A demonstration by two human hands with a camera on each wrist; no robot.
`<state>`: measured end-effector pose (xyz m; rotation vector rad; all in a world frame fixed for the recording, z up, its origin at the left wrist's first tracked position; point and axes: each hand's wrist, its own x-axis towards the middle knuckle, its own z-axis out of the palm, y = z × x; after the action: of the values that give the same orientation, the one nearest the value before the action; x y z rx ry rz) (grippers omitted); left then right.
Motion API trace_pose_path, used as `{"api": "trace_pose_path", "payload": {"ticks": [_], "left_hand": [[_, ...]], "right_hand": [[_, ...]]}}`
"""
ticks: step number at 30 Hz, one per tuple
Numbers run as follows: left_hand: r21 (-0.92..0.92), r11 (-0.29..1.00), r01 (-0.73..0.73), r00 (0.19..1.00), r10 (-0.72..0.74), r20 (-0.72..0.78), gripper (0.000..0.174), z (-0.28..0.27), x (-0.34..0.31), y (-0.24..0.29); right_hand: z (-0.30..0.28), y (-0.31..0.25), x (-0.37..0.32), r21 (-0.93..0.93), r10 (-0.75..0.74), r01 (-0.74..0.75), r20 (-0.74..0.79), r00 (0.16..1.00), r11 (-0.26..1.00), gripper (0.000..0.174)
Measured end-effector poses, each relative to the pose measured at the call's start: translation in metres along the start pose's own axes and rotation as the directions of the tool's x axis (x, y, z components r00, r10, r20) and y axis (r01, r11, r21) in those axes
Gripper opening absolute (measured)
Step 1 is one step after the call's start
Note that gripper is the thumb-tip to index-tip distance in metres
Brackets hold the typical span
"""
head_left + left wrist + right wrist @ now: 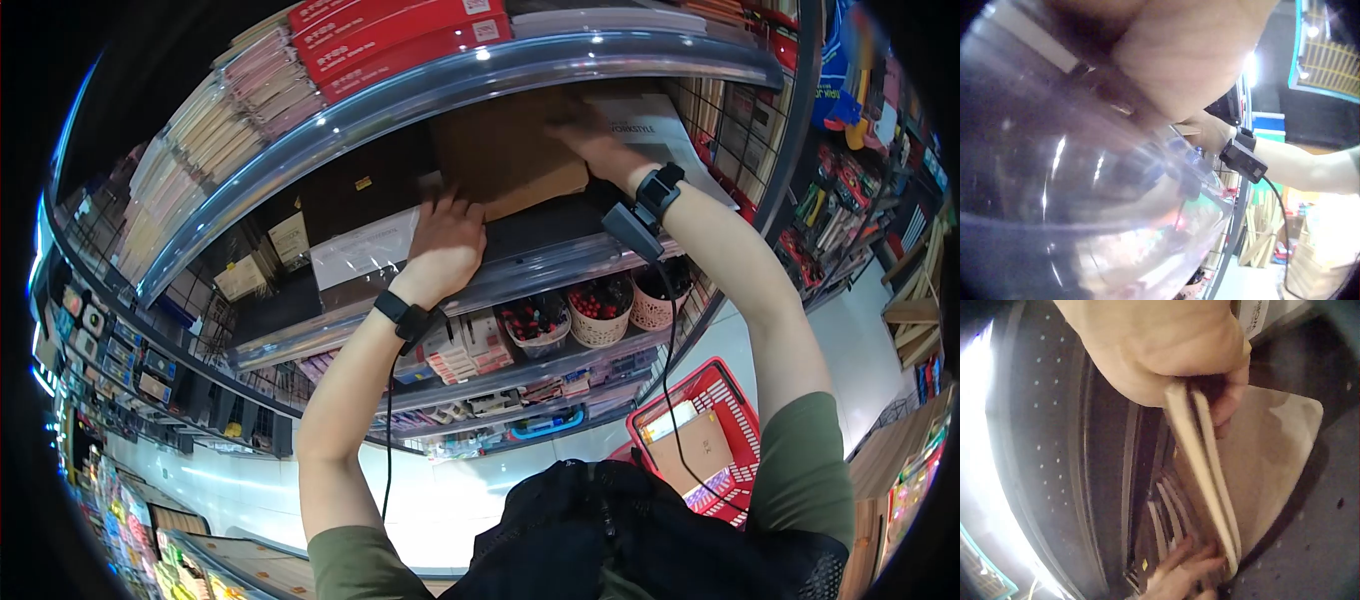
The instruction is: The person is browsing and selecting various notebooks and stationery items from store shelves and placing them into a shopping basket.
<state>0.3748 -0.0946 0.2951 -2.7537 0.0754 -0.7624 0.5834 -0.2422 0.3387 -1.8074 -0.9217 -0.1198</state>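
Right hand (592, 143) grasps brown books (510, 150), fingers curled round edges, probably keeping them together. Left hand (447, 243) near lower ends, maybe steadying; I can't tell if fingers grip. Shelf (545, 235) beneath.

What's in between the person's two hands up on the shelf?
Flat brown pads lie between the left hand and the right hand; the head and right wrist views show it.
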Motion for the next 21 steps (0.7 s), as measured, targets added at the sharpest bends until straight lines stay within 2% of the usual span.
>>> {"api": "trace_pose_path", "payload": {"ticks": [1,2,3,4,5,6,7,8,10,11,12,14,15,18,19,21], "left_hand": [[-0.074,0.997,0.016,0.999,-0.019,-0.037,0.027,-0.002,0.0,0.0],[-0.069,0.997,0.025,0.999,-0.028,-0.045,0.027,-0.005,-0.002,-0.001],[-0.233,0.971,0.046,0.995,-0.064,-0.072,0.027,-0.009,-0.003,-0.002],[-0.393,0.917,0.059,0.99,-0.103,-0.092,0.027,-0.011,-0.005,-0.002],[-0.393,0.917,0.065,0.989,-0.113,-0.099,0.027,-0.014,-0.007,-0.002],[-0.504,0.858,0.098,0.97,-0.195,-0.144,0.027,-0.015,-0.01,-0.001],[-0.609,0.785,0.118,0.943,-0.28,-0.178,0.026,-0.018,-0.012,0.0],[-0.611,0.782,0.122,0.941,-0.288,-0.18,0.026,-0.019,-0.013,0.002],[-0.813,0.497,0.304,0.866,-0.499,0.019,0.027,-0.022,-0.013,0.008],[-0.853,0.418,0.311,0.86,-0.506,0.065,0.031,-0.023,-0.011,0.01],[-0.855,0.415,0.312,0.857,-0.511,0.064,0.031,-0.023,-0.008,0.011],[-0.919,-0.039,0.392,0.812,-0.455,0.366,0.037,-0.022,0.001,0.012],[-0.921,-0.041,0.386,0.812,-0.459,0.361,0.037,-0.023,0.005,0.012],[-0.792,-0.532,0.3,0.883,-0.159,0.441,0.037,-0.026,0.019,0.012],[-0.763,-0.585,0.276,0.847,-0.228,0.481,0.036,-0.027,0.024,0.016],[-0.745,-0.618,0.252,0.843,-0.238,0.482,0.033,-0.019,0.027,0.013]], "right_hand": [[-0.007,0.023,0.009,-0.301,-0.31,0.326,0.101,0.945,0.896,0.041],[-0.011,0.053,0.022,-0.522,-0.54,0.598,0.28,0.793,0.608,0.04],[0.001,0.102,0.057,-0.128,-0.583,0.594,0.115,0.804,0.794,0.043],[-0.003,0.089,0.054,-0.126,-0.59,0.601,0.121,0.799,0.789,0.043],[-0.014,0.064,0.043,0.203,-0.23,0.212,0.069,0.971,0.956,0.042],[-0.025,0.037,0.029,0.498,0.168,-0.222,0.152,0.974,0.838,0.041],[-0.031,0.015,0.013,0.556,0.228,-0.273,0.151,0.962,0.785,0.039],[-0.032,0.02,0.015,0.551,0.226,-0.274,0.156,0.962,0.788,0.039],[-0.039,0.028,0.015,0.684,0.179,-0.31,0.257,0.95,0.661,0.035],[-0.042,0.028,0.012,0.68,0.178,-0.313,0.263,0.948,0.664,0.035],[-0.045,0.029,0.008,0.693,0.195,-0.337,0.278,0.94,0.637,0.035],[-0.046,0.026,-0.001,0.702,0.209,-0.361,0.297,0.932,0.614,0.035],[-0.046,0.023,-0.005,0.73,0.199,-0.362,0.303,0.932,0.58,0.036],[-0.045,0.03,-0.008,0.761,0.182,-0.374,0.329,0.927,0.53,0.036],[-0.043,0.032,-0.008,0.767,0.18,-0.389,0.348,0.92,0.51,0.036],[-0.042,0.038,-0.009,0.745,0.219,-0.422,0.362,0.906,0.516,0.037]]}}
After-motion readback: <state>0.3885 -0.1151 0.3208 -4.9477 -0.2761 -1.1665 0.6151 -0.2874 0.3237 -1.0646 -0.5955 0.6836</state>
